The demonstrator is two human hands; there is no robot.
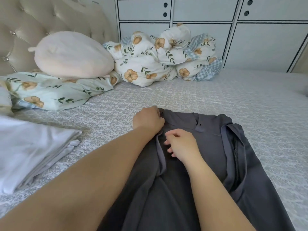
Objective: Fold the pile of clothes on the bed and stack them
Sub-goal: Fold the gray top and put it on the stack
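Note:
Dark grey trousers (215, 147) lie spread on the bed (216, 97) in front of me, waistband at the far end. My left hand (147, 120) grips the waistband's left corner with curled fingers. My right hand (182, 142) rests on the cloth just below the waistband, near the fly, fingers loosely bent. A stack of folded white clothes (30, 147) sits on the bed at the left.
A crumpled floral duvet (160, 55) lies at the back against grey cabinet doors (250, 39). A pink cushion (71, 54) sits on a floral pillow (50, 90) by the tufted headboard (33, 22) at the left. Patterned sheet shows to the right of the trousers.

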